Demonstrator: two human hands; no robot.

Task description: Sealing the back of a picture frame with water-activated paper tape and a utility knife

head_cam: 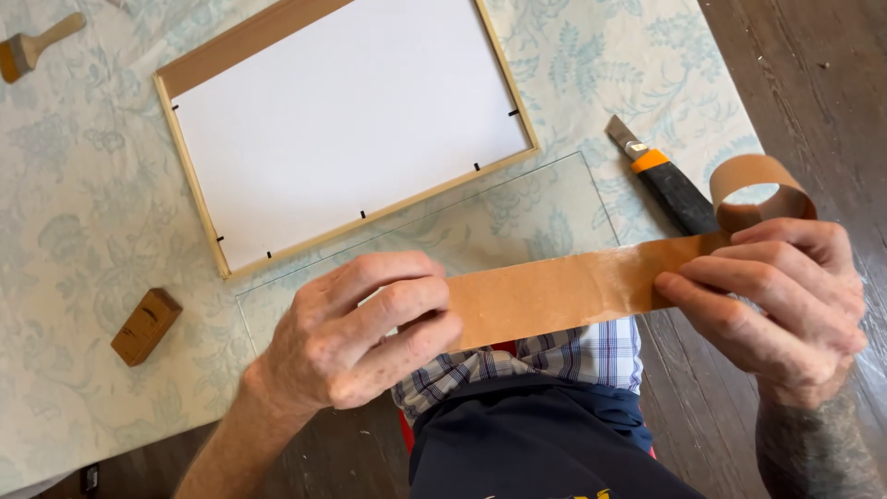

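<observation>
Only one view is given, taken from a camera worn on the person's head. The scene is looked at steeply downward, almost from straight above, and from a close distance. The near edge of the picture is filled by the person's own body, and the left hand (356, 333) and the right hand (776, 296) are seen large in the near half. The table (83, 231) is shown tilted in the picture, so its edges run diagonally. The far part is reached up to the picture frame (189, 166), which is cut at the top. At the right, a strip of dark wooden floor (822, 83) is included.
</observation>
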